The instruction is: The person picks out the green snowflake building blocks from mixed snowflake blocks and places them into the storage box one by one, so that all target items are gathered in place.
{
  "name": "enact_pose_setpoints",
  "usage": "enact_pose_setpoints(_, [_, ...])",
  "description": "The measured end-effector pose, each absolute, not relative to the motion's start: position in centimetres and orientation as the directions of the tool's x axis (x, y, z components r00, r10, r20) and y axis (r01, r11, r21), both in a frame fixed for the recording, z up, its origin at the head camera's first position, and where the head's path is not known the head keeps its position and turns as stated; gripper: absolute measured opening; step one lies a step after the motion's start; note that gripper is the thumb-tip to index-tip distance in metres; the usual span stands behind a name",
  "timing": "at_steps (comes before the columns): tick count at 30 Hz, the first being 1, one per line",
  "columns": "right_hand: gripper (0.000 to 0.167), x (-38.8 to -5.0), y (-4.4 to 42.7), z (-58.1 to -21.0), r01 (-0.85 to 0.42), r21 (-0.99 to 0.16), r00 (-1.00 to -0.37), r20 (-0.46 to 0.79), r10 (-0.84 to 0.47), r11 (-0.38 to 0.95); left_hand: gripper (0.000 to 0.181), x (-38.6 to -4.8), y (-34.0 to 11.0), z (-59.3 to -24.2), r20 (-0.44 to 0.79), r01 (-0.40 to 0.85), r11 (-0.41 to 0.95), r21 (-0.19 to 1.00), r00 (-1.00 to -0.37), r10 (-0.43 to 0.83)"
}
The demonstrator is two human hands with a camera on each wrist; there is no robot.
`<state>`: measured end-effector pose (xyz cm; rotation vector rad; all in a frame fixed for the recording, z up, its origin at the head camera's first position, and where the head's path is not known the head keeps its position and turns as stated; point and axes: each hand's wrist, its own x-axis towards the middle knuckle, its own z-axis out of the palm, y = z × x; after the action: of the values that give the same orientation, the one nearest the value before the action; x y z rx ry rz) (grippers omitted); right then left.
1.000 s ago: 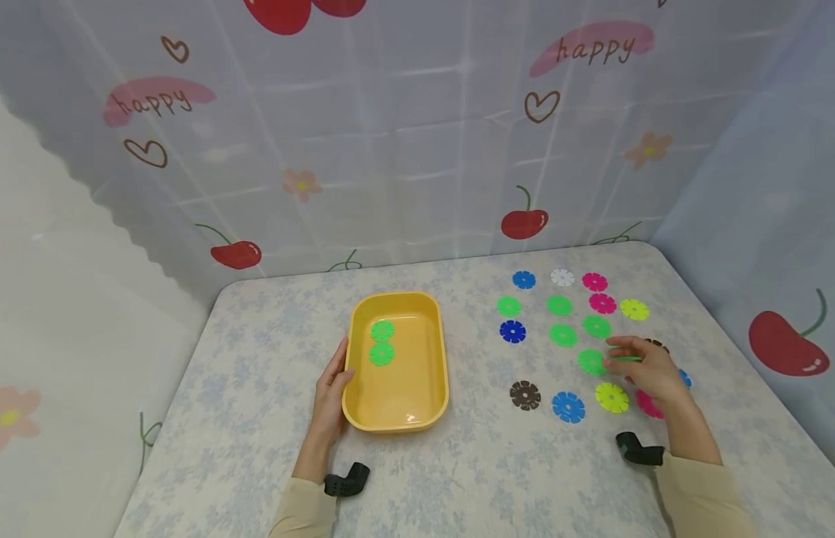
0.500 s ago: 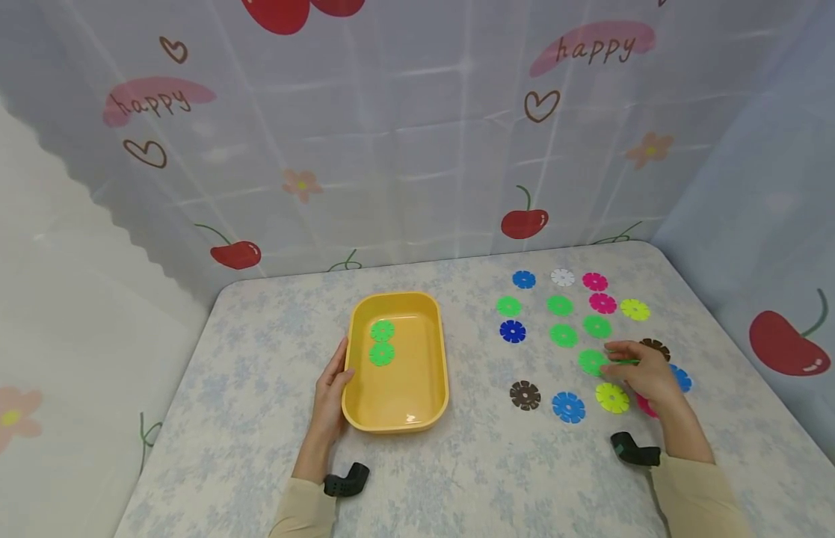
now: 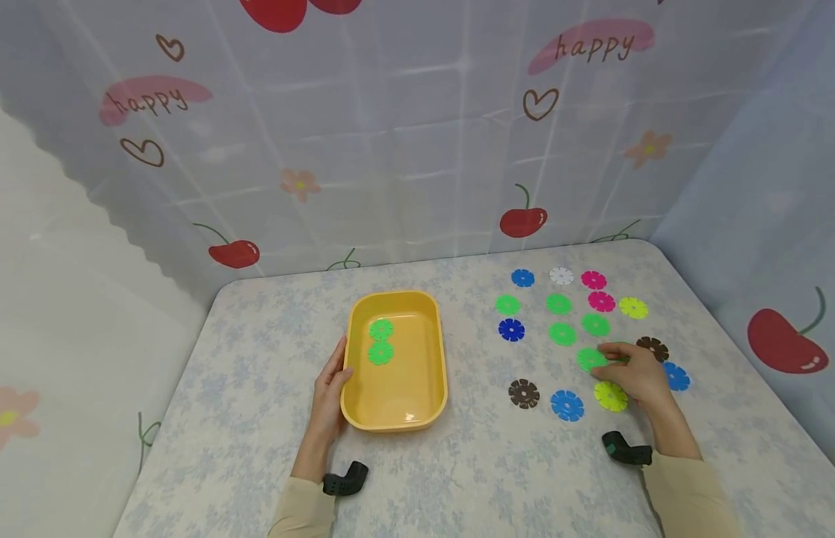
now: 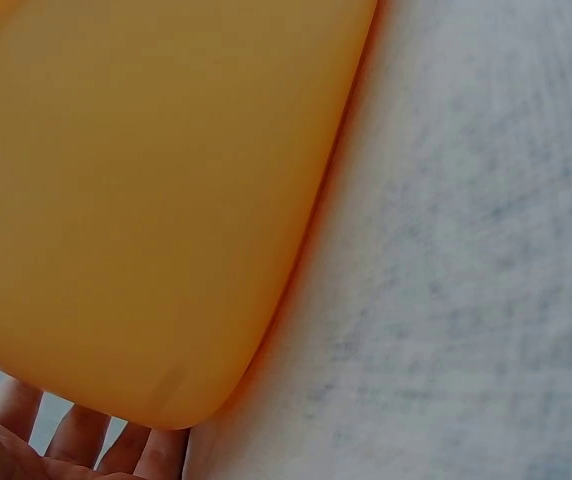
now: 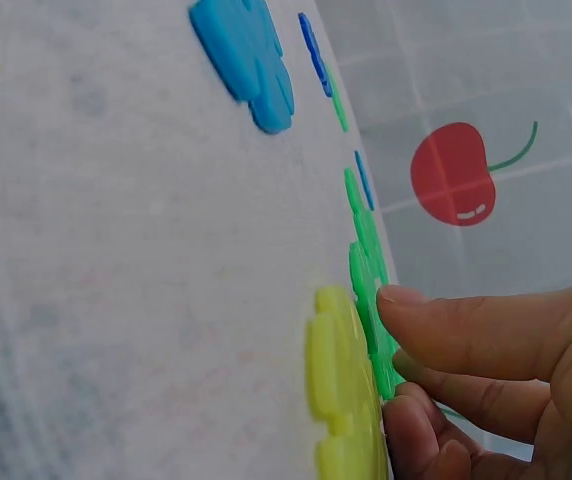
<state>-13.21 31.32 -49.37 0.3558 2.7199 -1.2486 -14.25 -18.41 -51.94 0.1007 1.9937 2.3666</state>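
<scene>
My left hand grips the left side of a yellow plastic tray, thumb on the rim and fingers against the outer wall. Two green snowflake discs lie inside it. At the right, my right hand pinches the edges of a green snowflake disc that lies on the table. In the right wrist view its thumb and fingertips meet this green disc, beside a yellow disc. Another bit of green shows behind the fingers, mostly hidden by the hand.
Several snowflake discs lie around the right hand: brown, light blue, dark blue, white, pink and other greens. A patterned curtain hangs behind the table.
My right hand has shifted left, its thumb and index finger closing round the green disc. Brown and blue discs at the right are uncovered; a pink disc is now hidden. The left hand stays put.
</scene>
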Motion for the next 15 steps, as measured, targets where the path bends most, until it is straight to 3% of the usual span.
enact_pose_setpoints(15, [0.057, -13.47, 30.78, -49.16, 0.283, -0.664, -0.958, -0.225, 0.176, 0.692, 0.055, -14.31, -18.43, -52.11, 0.007, -0.004, -0.158, 0.987, -0.998, 0.069])
